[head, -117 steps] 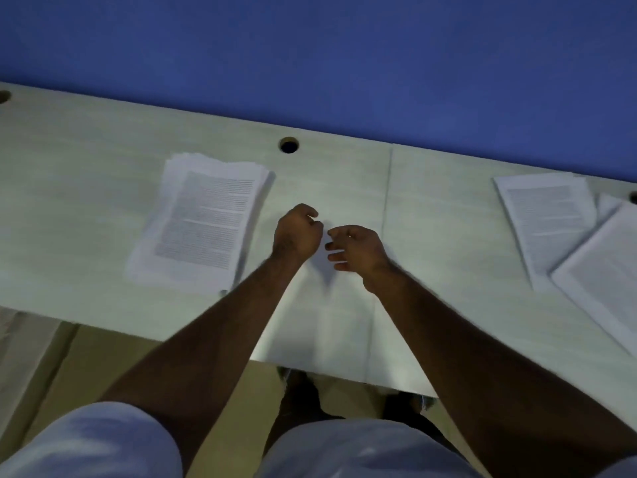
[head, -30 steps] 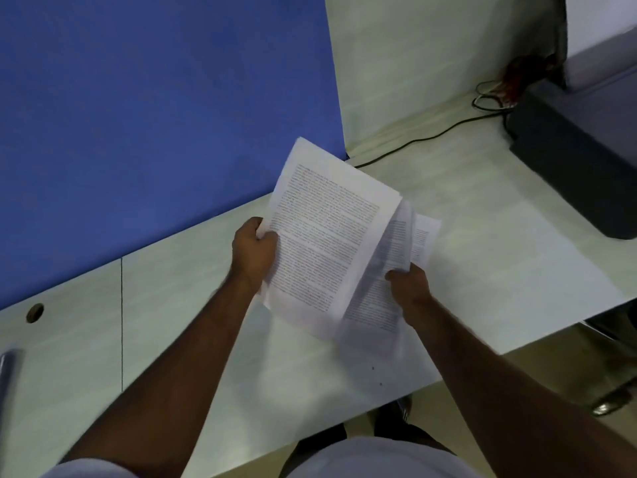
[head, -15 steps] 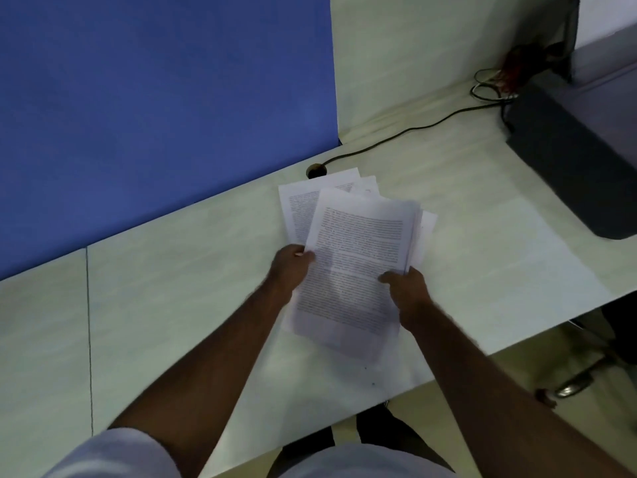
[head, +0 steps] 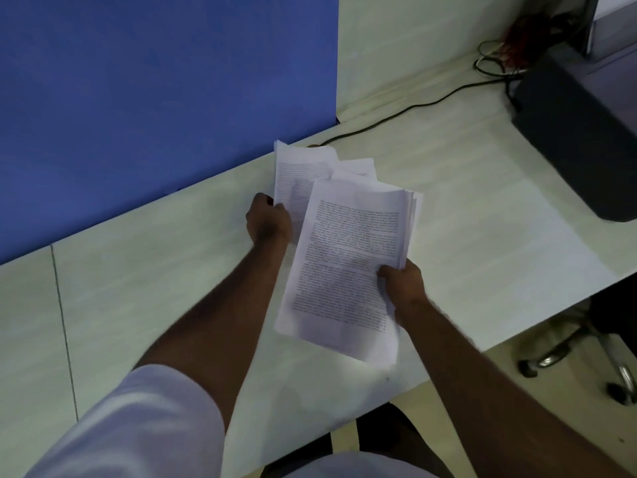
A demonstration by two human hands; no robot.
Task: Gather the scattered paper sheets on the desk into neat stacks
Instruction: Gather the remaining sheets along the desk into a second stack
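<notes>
White sleeve at bottom left, bare forearms reaching forward from it over the pale bench. Right hand gripping the right edge of a thick sheaf of printed sheets, thumb on top and fingers curled beneath, hidden under the paper. Sheaf lifted off the bench top and tilted, lower left corner hanging free, upper right edges fanned and uneven. Left hand a little farther forward and to the left, fingers closed round the left edge of a second printed sheet, raised with its top corner curling; whether more than one sheet sits in that grip cannot be told. Between the two, another white sheet showing only its upper part, partly covered by the sheaf, lying flat on the bench or held, cannot tell which. Thin dark seam crossing the bench surface at left. Chair base with castors below the bench edge at lower right. Blue partition standing along the far left edge of the bench. Black cable running from a spot just behind the sheets toward the far right, ending in a tangle of wires. Dark box-shaped device resting on the bench at far right, well apart from the paper.
</notes>
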